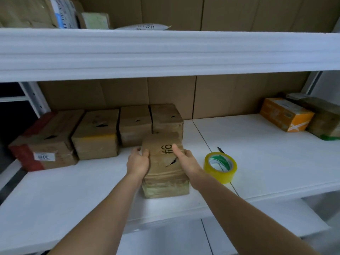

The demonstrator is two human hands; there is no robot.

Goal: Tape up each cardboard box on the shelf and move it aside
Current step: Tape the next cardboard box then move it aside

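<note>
Both hands grip one box (164, 163) on the shelf (257, 153): left hand (138, 161), right hand (185, 159). Tape (220, 167) sits just right.

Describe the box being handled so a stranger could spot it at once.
On the white middle shelf, ahead of the row of brown boxes, one cardboard box sits between the left hand and right hand. Only it bears a black "9#" and a torn top.

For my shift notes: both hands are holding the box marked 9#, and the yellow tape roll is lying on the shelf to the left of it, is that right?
Not quite. In the head view the yellow tape roll lies to the right of the box marked 9#, beside the right hand. The left hand and right hand do hold the box on the shelf.
</note>
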